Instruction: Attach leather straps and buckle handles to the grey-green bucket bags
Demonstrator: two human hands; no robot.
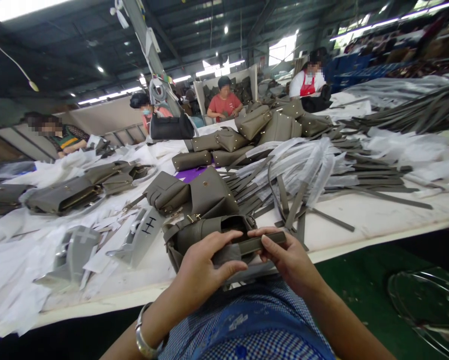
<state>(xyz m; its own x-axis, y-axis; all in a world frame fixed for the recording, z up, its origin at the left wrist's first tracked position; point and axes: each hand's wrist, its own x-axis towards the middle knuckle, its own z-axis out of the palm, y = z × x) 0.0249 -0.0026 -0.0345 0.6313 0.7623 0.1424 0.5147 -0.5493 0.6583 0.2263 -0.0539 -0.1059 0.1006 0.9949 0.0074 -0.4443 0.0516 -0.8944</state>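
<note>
Two hands meet at the near edge of the desk (359, 215), at 6 o'clock in view. The left hand (203, 267) has its grip pinched on one end of a grey-olive strap (264, 243), and the right hand (290, 260) pinches the other end. The strap lies across the mouth of an open handbag (188, 237). Finished handbags (209, 192) stand at its 12 o'clock, and loose straps (249, 192) pile at 2 o'clock.
</note>
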